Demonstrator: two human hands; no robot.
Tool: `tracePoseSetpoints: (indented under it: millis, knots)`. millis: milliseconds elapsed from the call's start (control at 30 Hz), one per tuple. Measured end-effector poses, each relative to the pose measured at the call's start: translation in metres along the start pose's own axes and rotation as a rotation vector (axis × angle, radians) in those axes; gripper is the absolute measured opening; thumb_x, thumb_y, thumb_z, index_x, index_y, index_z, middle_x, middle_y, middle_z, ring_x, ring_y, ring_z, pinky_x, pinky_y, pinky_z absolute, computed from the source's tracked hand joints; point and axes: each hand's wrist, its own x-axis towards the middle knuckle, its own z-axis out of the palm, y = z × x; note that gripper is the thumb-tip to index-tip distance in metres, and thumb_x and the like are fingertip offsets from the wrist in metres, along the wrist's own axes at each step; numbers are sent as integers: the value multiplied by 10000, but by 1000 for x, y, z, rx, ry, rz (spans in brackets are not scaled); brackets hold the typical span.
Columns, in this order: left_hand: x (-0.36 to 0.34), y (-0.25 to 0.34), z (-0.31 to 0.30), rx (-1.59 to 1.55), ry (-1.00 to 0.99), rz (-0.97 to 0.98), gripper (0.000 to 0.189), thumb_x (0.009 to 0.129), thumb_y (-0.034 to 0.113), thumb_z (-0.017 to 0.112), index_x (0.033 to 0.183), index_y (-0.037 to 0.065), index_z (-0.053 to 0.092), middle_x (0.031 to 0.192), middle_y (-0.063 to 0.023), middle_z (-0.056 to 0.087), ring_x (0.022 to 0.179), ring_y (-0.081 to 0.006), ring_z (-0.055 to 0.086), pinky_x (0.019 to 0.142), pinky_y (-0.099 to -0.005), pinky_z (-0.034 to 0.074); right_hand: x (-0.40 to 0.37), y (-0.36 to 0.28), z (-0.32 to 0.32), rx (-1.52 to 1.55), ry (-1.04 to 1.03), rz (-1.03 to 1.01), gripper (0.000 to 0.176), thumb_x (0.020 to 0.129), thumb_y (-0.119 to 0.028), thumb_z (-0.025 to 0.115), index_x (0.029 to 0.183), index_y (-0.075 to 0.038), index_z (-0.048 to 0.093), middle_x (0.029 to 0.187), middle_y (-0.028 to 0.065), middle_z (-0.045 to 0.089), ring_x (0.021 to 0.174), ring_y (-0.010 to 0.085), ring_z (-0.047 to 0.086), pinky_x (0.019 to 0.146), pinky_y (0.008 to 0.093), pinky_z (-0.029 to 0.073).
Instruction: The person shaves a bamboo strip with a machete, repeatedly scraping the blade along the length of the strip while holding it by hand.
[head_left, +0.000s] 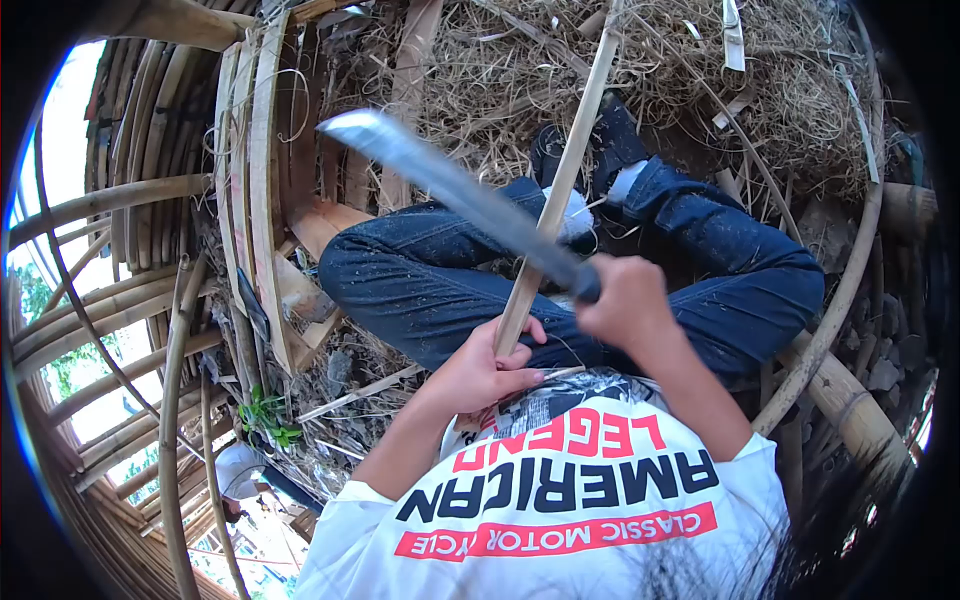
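Observation:
My left hand [490,368] is wrapped round the lower end of a long split bamboo strip [566,180], which slants up and away between my legs. In my right hand [622,305] is the dark handle of a machete [450,190]. Its long blade points to the upper left and crosses over the strip in this view, slightly smeared by motion. Fingers of the right hand are closed round the handle, near my lap. A thin pale sliver lies by my left thumb.
My crossed legs in dark jeans [410,275] frame the work. Curly bamboo shavings [800,110] cover the ground ahead. Several flat bamboo strips [262,190] stand at the left, beside a bamboo lattice wall [130,350]. A thick bamboo pole [850,405] lies at the right.

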Motion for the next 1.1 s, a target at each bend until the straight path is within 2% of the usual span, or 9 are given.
tracePoseSetpoints:
  millis: [33, 100, 233, 367, 500, 633, 700, 833, 1100]
  knots:
    - [2, -3, 0, 0, -8, -1, 334, 794, -74, 648, 1051, 42, 469, 634, 106, 279, 562, -1, 277, 549, -181, 282, -8, -12, 6, -33, -1, -81, 200, 599, -218, 694, 727, -69, 656, 676, 184, 642, 681, 351, 654, 670, 440, 521]
    - [3, -8, -5, 143, 15, 65, 352, 788, -73, 652, 1062, 39, 461, 632, 105, 281, 563, -2, 281, 548, -179, 281, -6, -15, 5, -46, -84, -165, 233, 583, -232, 702, 758, -82, 666, 681, 191, 643, 685, 354, 656, 679, 442, 520]
    - [-12, -2, -9, 65, 49, 13, 391, 778, -59, 677, 1082, 49, 457, 632, 112, 292, 557, 9, 303, 540, -168, 293, 17, 29, -4, -14, 50, -8, 213, 632, -251, 702, 736, -67, 676, 709, 163, 663, 708, 348, 663, 673, 443, 532]
    - [-1, -1, -1, 8, -25, 5, 379, 786, -81, 646, 1083, 54, 453, 630, 105, 277, 561, -1, 287, 545, -173, 281, 4, 6, -9, 131, 24, 86, 165, 625, -189, 673, 701, -45, 650, 678, 203, 630, 697, 396, 634, 673, 460, 524]
    - [1, -3, 0, 183, 8, 21, 390, 783, -63, 656, 1095, 42, 446, 625, 98, 276, 551, -11, 281, 543, -186, 294, -9, -4, -9, -68, -128, -148, 179, 595, -228, 696, 707, -91, 667, 682, 188, 647, 697, 364, 651, 688, 450, 520]
    - [-12, -1, -3, 92, 51, 5, 395, 775, -60, 663, 1089, 43, 447, 630, 94, 280, 555, -14, 285, 544, -189, 281, 22, 29, -18, 43, 7, 197, 196, 661, -259, 678, 742, -80, 691, 751, 187, 670, 754, 352, 670, 721, 444, 538]
    - [-5, -5, 4, 81, 50, 16, 398, 770, -64, 665, 1086, 45, 450, 634, 90, 288, 559, -18, 287, 550, -191, 283, 23, 24, -27, 124, 11, 238, 184, 671, -234, 658, 744, -68, 689, 747, 205, 664, 754, 373, 664, 731, 446, 539]
    - [7, -10, 8, 236, 57, 76, 421, 763, -74, 667, 1100, 49, 446, 657, 82, 304, 585, -16, 299, 557, -184, 279, -9, -9, -18, -37, -119, -77, 192, 610, -230, 670, 715, -70, 669, 676, 196, 642, 688, 378, 649, 689, 467, 525]
    - [-4, 3, 1, 156, 96, 43, 443, 756, -89, 659, 1105, 64, 435, 668, 79, 307, 596, -16, 294, 573, -178, 275, 3, 2, -21, 32, -56, 31, 159, 625, -196, 682, 700, -57, 657, 662, 194, 633, 683, 384, 641, 683, 452, 526]
